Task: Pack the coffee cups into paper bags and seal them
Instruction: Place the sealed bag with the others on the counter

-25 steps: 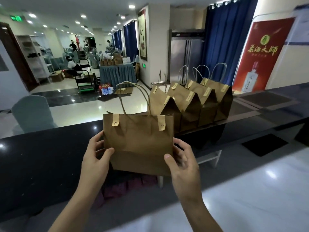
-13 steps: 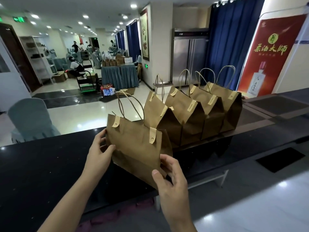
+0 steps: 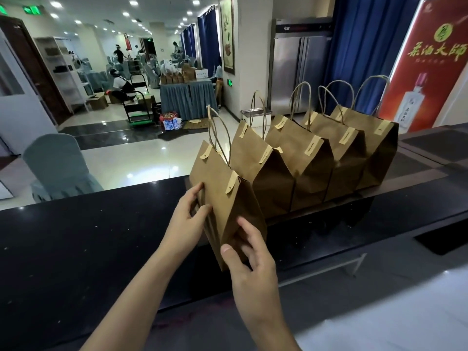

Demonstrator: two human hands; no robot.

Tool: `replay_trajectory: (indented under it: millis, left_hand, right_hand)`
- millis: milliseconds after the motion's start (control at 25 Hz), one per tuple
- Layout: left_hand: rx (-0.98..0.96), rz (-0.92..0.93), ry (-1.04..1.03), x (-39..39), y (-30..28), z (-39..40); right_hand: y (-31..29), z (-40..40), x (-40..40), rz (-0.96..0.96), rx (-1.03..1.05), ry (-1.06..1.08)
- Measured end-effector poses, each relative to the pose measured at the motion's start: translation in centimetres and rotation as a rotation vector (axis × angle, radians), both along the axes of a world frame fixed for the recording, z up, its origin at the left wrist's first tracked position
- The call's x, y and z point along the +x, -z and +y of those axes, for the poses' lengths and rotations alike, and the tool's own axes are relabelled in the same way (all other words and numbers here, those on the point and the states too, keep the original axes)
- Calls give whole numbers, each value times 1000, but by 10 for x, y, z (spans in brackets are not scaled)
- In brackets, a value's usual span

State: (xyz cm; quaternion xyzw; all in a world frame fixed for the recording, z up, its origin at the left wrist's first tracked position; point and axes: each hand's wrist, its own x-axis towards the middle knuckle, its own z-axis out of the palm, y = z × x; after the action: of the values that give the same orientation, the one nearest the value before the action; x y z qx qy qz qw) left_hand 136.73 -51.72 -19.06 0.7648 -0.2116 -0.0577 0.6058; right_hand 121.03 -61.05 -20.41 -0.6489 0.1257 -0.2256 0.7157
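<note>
Hands met on one brown paper bag (image 3: 222, 203) above the near edge of the black counter (image 3: 76, 236). From the head view, the left hand (image 3: 186, 222) reached up from the lower left and pinched the bag's left edge between thumb and fingers. The right hand (image 3: 249, 262) came up from below, thumb on the near face and fingers curled round the right side, gripping its lower corner. Whatever lay inside the bag was hidden. Four more bags (image 3: 311, 158) stood in a row just to its right, running far-right along the counter, five counted altogether.
</note>
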Motion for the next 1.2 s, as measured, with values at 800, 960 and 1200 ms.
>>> replay_trajectory:
  millis: [800,960,1200]
  left_hand:
    - [95,-49,-22,-3,14,12]
    - [96,-62,-56,-7,11,22]
    - [96,-74,-81,-39,-4,47]
  right_hand:
    - [5,-20,96,56,73,-10]
    - [6,-20,87,64,90,-7]
    - [-7,-12,63,27,52,6]
